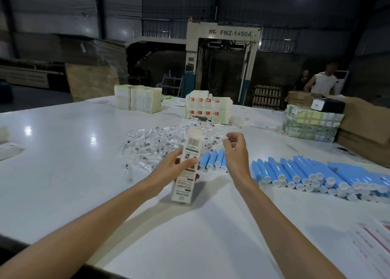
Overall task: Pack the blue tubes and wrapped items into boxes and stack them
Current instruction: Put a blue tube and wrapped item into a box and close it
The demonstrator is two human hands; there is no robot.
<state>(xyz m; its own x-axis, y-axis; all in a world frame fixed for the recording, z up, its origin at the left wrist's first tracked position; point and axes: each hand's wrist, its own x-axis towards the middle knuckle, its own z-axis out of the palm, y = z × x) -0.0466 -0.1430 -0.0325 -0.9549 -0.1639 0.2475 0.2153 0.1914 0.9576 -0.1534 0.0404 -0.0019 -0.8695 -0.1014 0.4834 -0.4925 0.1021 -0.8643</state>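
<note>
My left hand [175,165] grips a long white printed box [186,166] around its middle, holding it tilted with its open top flap pointing away and its lower end near the table. My right hand [234,152] hovers just right of the box, thumb and fingers curled together; whether they pinch a clear wrapped item I cannot tell. Behind both hands spreads a pile of clear wrapped items [156,143]. Blue tubes [213,159] lie between my hands, and a larger heap of blue tubes [316,174] lies to the right, white caps facing me.
The white table [63,152] carries flat box blanks [137,98] at the back, a stack of packed boxes [207,106], a wrapped bundle [310,124] and cardboard cartons [367,128] at right. Printed sheets [371,242] lie near right. People [322,80] stand beyond.
</note>
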